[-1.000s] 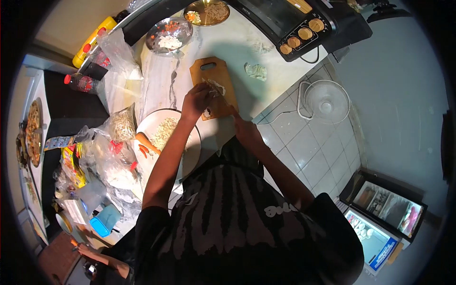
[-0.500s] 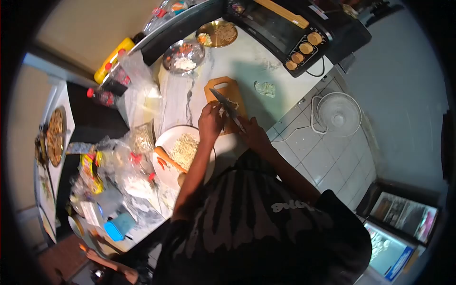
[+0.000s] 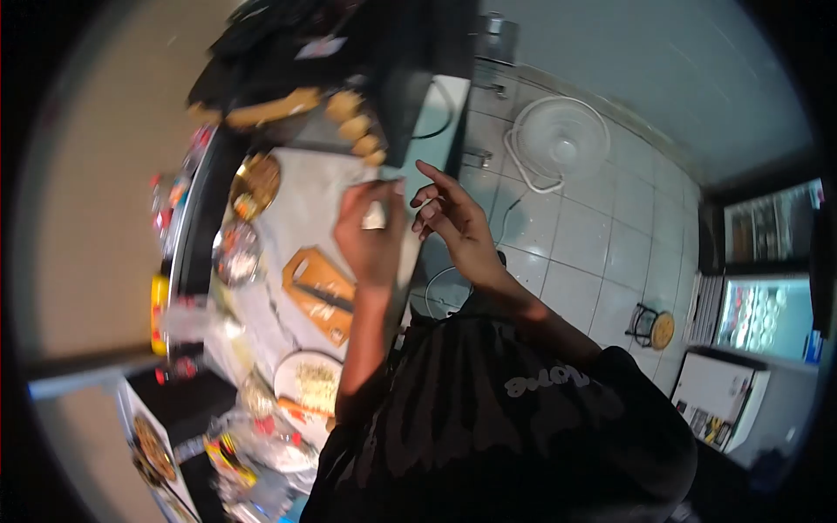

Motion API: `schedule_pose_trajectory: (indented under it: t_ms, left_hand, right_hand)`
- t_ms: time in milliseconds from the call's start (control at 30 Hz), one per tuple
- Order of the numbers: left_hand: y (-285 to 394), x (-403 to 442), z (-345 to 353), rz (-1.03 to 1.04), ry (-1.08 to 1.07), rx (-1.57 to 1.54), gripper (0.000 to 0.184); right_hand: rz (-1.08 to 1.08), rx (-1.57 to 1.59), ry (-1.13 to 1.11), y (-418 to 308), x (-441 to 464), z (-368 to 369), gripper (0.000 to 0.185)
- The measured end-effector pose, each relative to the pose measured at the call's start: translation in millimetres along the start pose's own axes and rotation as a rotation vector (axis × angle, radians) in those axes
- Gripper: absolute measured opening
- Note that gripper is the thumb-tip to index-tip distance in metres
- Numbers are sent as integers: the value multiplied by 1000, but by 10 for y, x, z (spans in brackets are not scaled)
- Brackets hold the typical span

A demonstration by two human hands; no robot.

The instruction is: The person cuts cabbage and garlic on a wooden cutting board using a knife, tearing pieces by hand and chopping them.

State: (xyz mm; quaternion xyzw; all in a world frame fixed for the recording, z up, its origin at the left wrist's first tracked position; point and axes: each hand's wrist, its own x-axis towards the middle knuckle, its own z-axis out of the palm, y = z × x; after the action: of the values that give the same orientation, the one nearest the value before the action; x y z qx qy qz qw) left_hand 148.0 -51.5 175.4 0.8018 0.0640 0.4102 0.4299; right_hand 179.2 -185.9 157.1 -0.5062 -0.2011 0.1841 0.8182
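Note:
My left hand [image 3: 370, 235] is raised over the counter beyond the cutting board, smeared by motion. A pale patch [image 3: 373, 215] shows between its fingers; whether it is held or lies behind them I cannot tell. My right hand [image 3: 458, 222] is in the air past the counter's edge, fingers apart and partly curled. A small whitish bit [image 3: 427, 206] shows by its fingertips. The knife [image 3: 324, 297] lies across the wooden cutting board [image 3: 305, 266], with small pale scraps near it. Neither hand touches the board or knife.
A white plate [image 3: 286, 376] with pale chopped food and an orange-handled tool stands near my left forearm. Two metal dishes, a bowl [image 3: 237, 253] and a plate [image 3: 255, 181], sit farther back. A toaster oven [image 3: 305, 131] stands beyond. A white basket [image 3: 562, 139] is on the tiled floor.
The knife has left my right hand and lies on the board. Both hands have moved away from the board toward the counter's edge. The view has turned right.

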Motion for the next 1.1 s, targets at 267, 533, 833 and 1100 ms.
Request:
schedule_pose_trajectory:
  t_ms: [267, 533, 833, 1100]
  left_hand:
    - [103, 2322, 819, 311, -246, 470, 40]
    - [-1516, 3306, 759, -2, -357, 1104, 57]
    - [-1391, 3403, 568, -30, -540, 945, 61]
    - [346, 1848, 1821, 17, -686, 67, 55]
  right_hand:
    - [-65, 61, 212, -782, 222, -1329, 38]
    - [33, 5, 152, -987, 572, -1798, 33]
    - [58, -14, 66, -867, 922, -2018, 35]
    - [4, -98, 221, -591, 1190, -2101, 42]
